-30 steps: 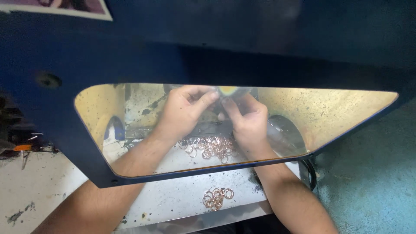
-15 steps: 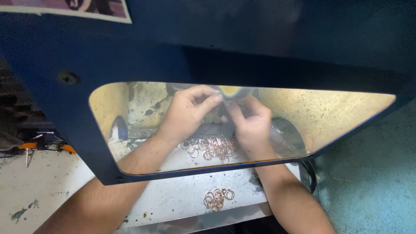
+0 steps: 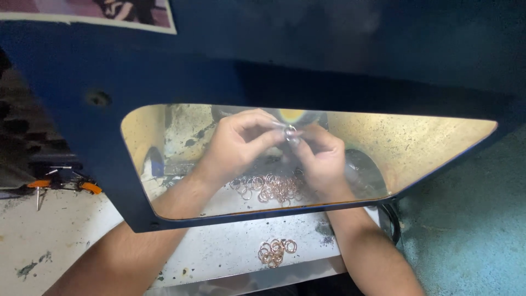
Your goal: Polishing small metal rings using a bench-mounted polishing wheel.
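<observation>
Both my hands reach in behind a tinted viewing window set in a dark blue hood (image 3: 307, 60). My left hand (image 3: 238, 140) and my right hand (image 3: 320, 159) meet fingertip to fingertip, pinching one small metal ring (image 3: 290, 132) between them. Below the hands lies a heap of several copper-coloured rings (image 3: 271, 188) on the white work surface (image 3: 219, 252). A smaller cluster of the same rings (image 3: 276, 251) lies nearer to me, outside the window.
Orange-handled pliers (image 3: 60, 183) lie at the left on the stained bench. A dark round part (image 3: 364, 172) sits behind my right hand inside the hood. A black cable (image 3: 394, 225) loops at the right, beside a teal surface (image 3: 471, 235).
The view has shifted, so the window sits further right and lower in the frame. My hands stay together at the same spot over the ring heap.
</observation>
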